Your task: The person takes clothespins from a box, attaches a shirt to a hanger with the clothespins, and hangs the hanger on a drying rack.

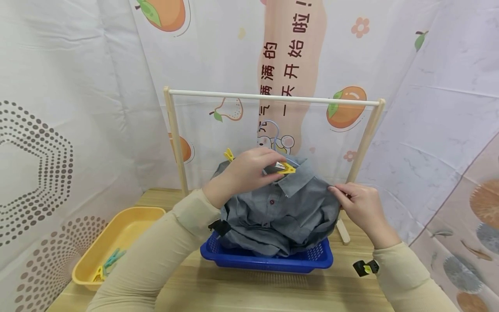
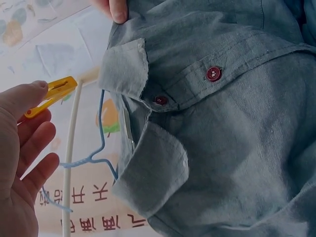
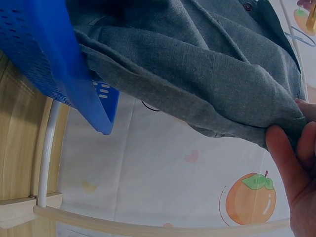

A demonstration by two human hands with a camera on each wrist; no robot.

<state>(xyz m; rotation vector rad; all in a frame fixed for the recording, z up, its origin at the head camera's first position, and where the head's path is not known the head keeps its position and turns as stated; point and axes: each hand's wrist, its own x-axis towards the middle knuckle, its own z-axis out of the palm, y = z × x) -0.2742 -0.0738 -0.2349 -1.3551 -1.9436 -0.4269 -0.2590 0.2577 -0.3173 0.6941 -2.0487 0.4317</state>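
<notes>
Yellow clothespin (image 1: 287, 169): in your left fingers' (image 2: 40, 140) pinch, pointing right.
Button-up shirt (image 1: 290, 212): shoulder rightward of clothespin, your right fingers (image 3: 285, 155) pinching it.

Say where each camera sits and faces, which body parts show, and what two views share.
Head: on the head, facing forward and down at shirt, basket and rack; shows left hand, right hand, sleeves.
Left wrist: on that wrist, facing the collar; shows left hand pinching a peg, part of right hand.
Right wrist: on that wrist, facing shirt and basket; shows part of right hand.
Head and right wrist share the basket.
</notes>
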